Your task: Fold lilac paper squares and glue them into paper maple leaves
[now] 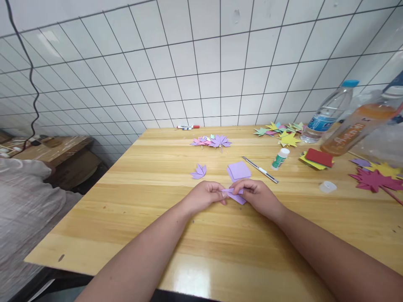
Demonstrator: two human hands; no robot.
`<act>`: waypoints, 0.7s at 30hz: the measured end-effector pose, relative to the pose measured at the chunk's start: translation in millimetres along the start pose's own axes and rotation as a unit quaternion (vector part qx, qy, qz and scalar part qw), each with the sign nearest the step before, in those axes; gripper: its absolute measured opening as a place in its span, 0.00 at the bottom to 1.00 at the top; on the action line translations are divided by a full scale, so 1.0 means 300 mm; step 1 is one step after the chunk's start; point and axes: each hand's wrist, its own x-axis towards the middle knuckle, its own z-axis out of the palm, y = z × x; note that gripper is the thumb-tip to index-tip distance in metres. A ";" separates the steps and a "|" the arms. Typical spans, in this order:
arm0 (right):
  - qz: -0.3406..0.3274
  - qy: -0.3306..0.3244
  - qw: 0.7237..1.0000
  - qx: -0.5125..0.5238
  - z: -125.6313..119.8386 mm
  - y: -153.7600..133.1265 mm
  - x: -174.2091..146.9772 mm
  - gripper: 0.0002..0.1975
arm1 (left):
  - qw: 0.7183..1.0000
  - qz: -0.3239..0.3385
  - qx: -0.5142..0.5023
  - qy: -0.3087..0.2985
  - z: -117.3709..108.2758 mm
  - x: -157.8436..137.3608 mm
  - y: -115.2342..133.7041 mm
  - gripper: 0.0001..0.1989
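Purple paper (pixel 238 198), left hand (pixel 205 194) pinching it, right hand (pixel 257 194) too

Tabletop (pixel 116 209) open L, btls (pixel 354 128) block far R, cutter (pixel 260 170) past R grip (pixel 256 194)

And here's my bare left hand (pixel 206 193), in a pinch, its thumb (pixel 218 196) pointing toward my bare right hand (pixel 257 195), which arches just beside it, pinching too, fingers (pixel 242 184) bent; my bare left forearm (pixel 147 247) and bare right forearm (pixel 330 244) slant inward from below.
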 end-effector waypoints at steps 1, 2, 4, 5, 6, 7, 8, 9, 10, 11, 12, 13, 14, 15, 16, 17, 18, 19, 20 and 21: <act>0.003 0.001 1.000 -0.001 -0.001 -0.001 0.000 0.05 | 1.000 0.000 -0.004 -0.001 0.000 0.000 0.001 0.12; 0.006 0.002 1.000 -0.001 -0.002 -0.002 -0.001 0.05 | 1.000 0.000 -0.007 -0.003 -0.001 0.000 0.002 0.12; 0.012 0.001 1.000 0.001 -0.003 -0.004 -0.002 0.05 | 1.000 0.001 -0.010 -0.004 -0.001 0.000 0.003 0.12; 0.013 0.000 1.000 0.003 -0.004 -0.004 -0.003 0.05 | 1.000 0.001 -0.010 -0.003 -0.001 0.000 0.003 0.12; 0.014 -0.002 1.000 0.005 -0.005 -0.004 -0.003 0.05 | 1.000 0.001 -0.010 -0.003 -0.001 0.000 0.003 0.12; 0.014 -0.002 1.000 0.006 -0.005 -0.004 -0.004 0.05 | 1.000 0.000 -0.010 -0.002 -0.001 0.000 0.002 0.12; 0.014 -0.002 1.000 0.005 -0.005 -0.005 -0.004 0.05 | 1.000 -0.001 -0.009 -0.001 -0.002 0.000 0.002 0.12; 0.014 -0.003 1.000 0.003 -0.005 -0.005 -0.004 0.05 | 1.000 -0.001 -0.006 -0.002 -0.002 0.000 0.002 0.12; 0.013 -0.002 1.000 -0.001 -0.005 -0.006 -0.003 0.05 | 1.000 0.000 0.000 -0.005 -0.003 0.000 0.002 0.12; 0.013 -0.001 1.000 -0.004 -0.004 -0.006 -0.003 0.06 | 1.000 0.002 0.009 -0.009 -0.003 0.000 0.003 0.13; 0.013 0.002 1.000 -0.007 -0.004 -0.007 -0.002 0.06 | 1.000 0.005 0.019 -0.012 -0.004 -0.001 0.003 0.14; 0.012 0.004 1.000 -0.009 -0.003 -0.008 -0.001 0.06 | 0.999 0.009 0.029 -0.013 -0.005 -0.001 0.004 0.14; 0.012 0.005 1.000 -0.009 -0.003 -0.009 0.000 0.06 | 0.999 0.012 0.036 -0.014 -0.005 -0.001 0.005 0.15; 0.011 0.006 1.000 -0.009 -0.002 -0.010 0.000 0.06 | 0.999 0.014 0.039 -0.013 -0.006 -0.001 0.006 0.15; 0.009 0.005 1.000 -0.008 -0.001 -0.010 0.001 0.06 | 0.999 0.014 0.038 -0.013 -0.006 -0.001 0.006 0.16; 0.008 0.002 1.000 -0.007 -0.001 -0.010 0.002 0.06 | 0.999 0.013 0.033 -0.013 -0.006 -0.001 0.007 0.16; 0.008 0.000 1.000 -0.006 0.000 -0.009 0.002 0.06 | 1.000 0.010 0.025 -0.014 -0.005 0.000 0.007 0.15; 0.010 0.000 1.000 -0.006 0.001 -0.008 0.003 0.06 | 1.000 0.007 0.017 -0.014 -0.005 0.001 0.007 0.15; 0.011 0.000 1.000 -0.005 0.002 -0.007 0.003 0.06 | 1.000 0.003 0.008 -0.012 -0.004 0.002 0.008 0.14; 0.012 0.000 1.000 -0.004 0.002 -0.007 0.003 0.06 | 1.000 -0.001 -0.002 -0.007 -0.003 0.003 0.007 0.13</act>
